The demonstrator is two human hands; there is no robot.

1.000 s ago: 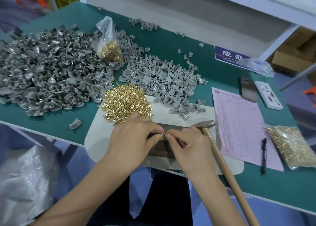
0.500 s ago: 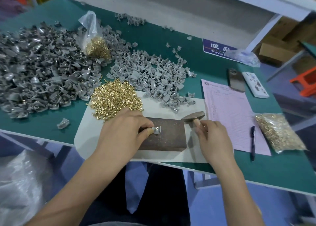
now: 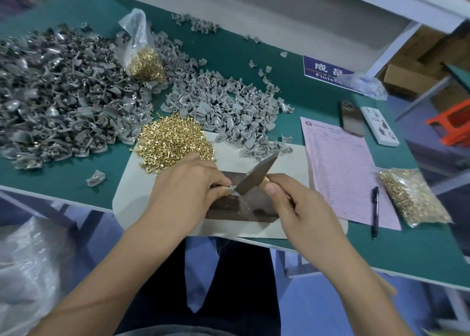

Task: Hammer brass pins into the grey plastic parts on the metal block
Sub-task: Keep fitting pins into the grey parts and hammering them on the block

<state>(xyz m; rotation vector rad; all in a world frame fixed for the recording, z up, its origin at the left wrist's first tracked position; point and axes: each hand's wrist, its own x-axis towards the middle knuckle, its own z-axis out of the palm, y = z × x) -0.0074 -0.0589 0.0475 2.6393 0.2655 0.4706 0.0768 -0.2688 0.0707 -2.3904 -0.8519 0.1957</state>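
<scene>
A dark metal block [image 3: 244, 207] lies on a pale mat [image 3: 142, 183] at the table's front edge. My left hand [image 3: 188, 185] pinches a small grey plastic part [image 3: 232, 188] down on the block. My right hand [image 3: 295, 203] grips a hammer by its wooden handle just behind the head. The hammer head [image 3: 256, 176] slants down with its narrow end on the part. A loose heap of brass pins [image 3: 173, 142] lies just behind my left hand. Behind the block spreads a pile of light grey plastic parts [image 3: 229, 111].
A large heap of darker grey parts [image 3: 58, 94] fills the left of the green table [image 3: 305, 99]. A clear bag of pins [image 3: 145, 55] stands among them. To the right lie a pink form [image 3: 340, 167], a pen [image 3: 375, 208], another bag of pins [image 3: 412, 198], a phone [image 3: 352, 118] and a white remote [image 3: 380, 127].
My right hand left the part, took hold of the hammer lying right of the block, and brought its head down onto the part. My left hand kept holding the part on the block.
</scene>
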